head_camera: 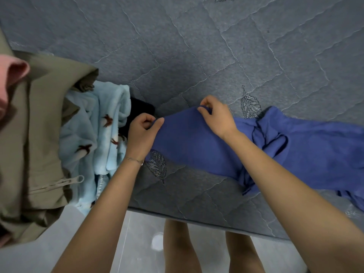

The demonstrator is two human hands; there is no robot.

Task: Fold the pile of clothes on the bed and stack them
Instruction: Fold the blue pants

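A blue garment [197, 142] lies stretched across the near part of the grey quilted bed [197, 46], bunched and crumpled toward the right. My left hand [140, 133] pinches its left edge between thumb and curled fingers. My right hand [215, 115] pinches the upper edge a little farther right, lifting the cloth slightly. On the left lies the pile of clothes: an olive jacket [33, 134], a light blue fleece with brown bird prints [98, 134], a pink garment [11, 75] and a dark item [140, 109] partly hidden behind my left hand.
The bed's near edge [197, 217] runs across the lower frame. Below it are a pale tiled floor [137, 243] and my legs. The olive jacket hangs over the bed's edge at the lower left. Bare quilt stretches beyond my hands toward the far side.
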